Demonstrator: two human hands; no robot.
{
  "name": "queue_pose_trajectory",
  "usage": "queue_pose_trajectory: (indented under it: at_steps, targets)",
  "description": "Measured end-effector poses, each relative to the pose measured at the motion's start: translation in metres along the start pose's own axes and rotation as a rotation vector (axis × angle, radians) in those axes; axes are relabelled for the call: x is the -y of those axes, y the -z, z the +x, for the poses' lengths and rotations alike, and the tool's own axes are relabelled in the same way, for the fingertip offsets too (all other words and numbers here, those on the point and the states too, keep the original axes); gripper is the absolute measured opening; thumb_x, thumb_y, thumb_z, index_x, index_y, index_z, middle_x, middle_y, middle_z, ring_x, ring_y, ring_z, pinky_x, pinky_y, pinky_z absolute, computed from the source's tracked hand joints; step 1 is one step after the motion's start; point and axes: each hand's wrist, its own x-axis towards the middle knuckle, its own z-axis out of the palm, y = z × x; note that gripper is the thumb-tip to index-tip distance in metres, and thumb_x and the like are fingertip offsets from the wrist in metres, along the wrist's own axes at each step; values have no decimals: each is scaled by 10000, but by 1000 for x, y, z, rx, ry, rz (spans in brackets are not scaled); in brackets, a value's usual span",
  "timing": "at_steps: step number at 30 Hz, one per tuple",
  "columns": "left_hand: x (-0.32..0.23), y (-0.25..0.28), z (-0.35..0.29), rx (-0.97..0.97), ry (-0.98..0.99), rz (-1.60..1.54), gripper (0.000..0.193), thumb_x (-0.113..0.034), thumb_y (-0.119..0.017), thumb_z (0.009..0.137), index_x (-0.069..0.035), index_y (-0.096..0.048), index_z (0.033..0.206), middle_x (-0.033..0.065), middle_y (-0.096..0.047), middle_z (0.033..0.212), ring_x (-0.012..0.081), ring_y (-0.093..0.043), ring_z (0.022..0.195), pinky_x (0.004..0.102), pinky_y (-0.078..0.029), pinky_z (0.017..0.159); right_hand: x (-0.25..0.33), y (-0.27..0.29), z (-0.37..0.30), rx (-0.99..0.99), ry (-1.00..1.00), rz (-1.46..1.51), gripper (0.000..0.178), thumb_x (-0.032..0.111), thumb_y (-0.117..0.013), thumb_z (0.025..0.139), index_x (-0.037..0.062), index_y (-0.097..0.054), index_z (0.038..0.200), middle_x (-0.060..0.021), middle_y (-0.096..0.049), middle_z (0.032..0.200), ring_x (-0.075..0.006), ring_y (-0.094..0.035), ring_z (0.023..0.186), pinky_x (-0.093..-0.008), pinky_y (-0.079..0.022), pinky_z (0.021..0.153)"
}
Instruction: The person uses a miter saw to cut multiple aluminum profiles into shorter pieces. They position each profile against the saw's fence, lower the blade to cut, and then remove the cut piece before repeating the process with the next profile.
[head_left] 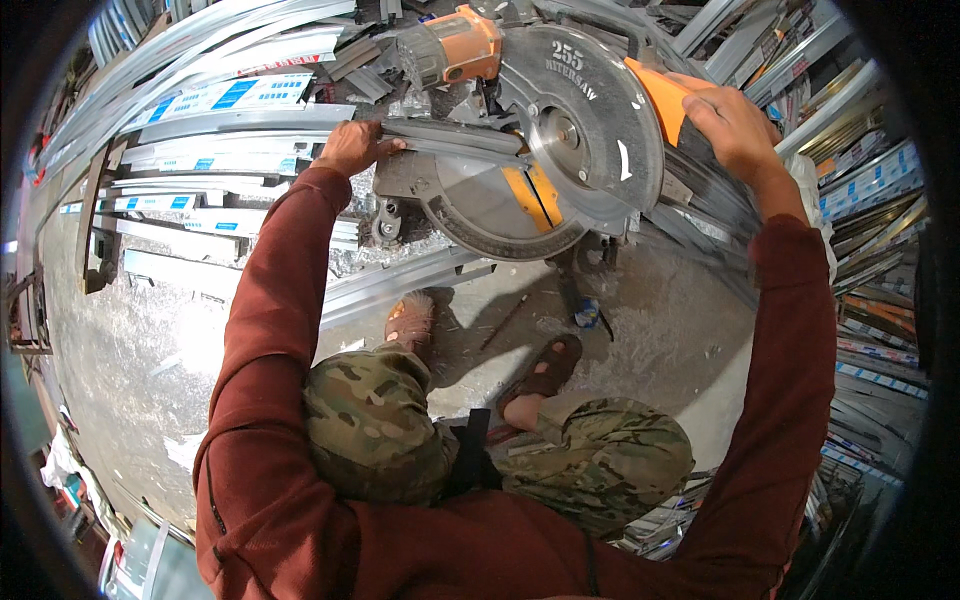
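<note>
A mitre saw [545, 130] with a dark round guard and an orange motor housing [470, 45] stands before me. My right hand [735, 130] is wrapped round its orange handle [660, 95]. On the saw's left side, my left hand [352, 148] grips the end of a grey metal profile [455, 140] that lies across the saw table [460, 200], with the thumb along its near side. The profile's other end reaches the yellow slot insert [533, 196] beside the guard. How far the blade sits from the profile is hidden by the guard.
Long metal profiles [215, 150] lie stacked at the left, some with blue-and-white film. More profile stock [870, 190] crowds the right side. Offcuts [365, 70] are heaped behind the saw. Below it, my sandalled feet [410, 325] stand on the concrete floor [640, 340].
</note>
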Motion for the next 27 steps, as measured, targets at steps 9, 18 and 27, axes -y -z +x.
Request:
queue_pose_trajectory:
  at_steps: [9, 18, 27]
  targets:
    - [-19, 9, 4, 151, 182, 35, 722, -672, -584, 836, 36, -683, 942, 258, -686, 919, 424, -655, 928, 489, -501, 803, 11, -16, -33, -98, 40, -38, 421, 387, -498, 909, 46, -687, 1069, -175, -672, 1054, -374, -629, 966, -424, -473, 868]
    - [-13, 2, 12, 220, 225, 2, 735, -685, -590, 827, 29, -696, 963, 244, -699, 937, 390, -675, 926, 465, -507, 818, 0, -42, -56, -200, 99, -54, 392, 367, -538, 883, 20, -705, 958, -194, -681, 901, -387, -642, 843, -460, -498, 765]
    - [-15, 1, 13, 207, 237, 44, 760, -703, -583, 820, 37, -703, 947, 260, -695, 936, 394, -675, 925, 461, -509, 816, -12, -73, -77, -262, 120, -76, 365, 325, -579, 836, -29, -645, 773, -202, -618, 754, -389, -606, 742, -470, -472, 720]
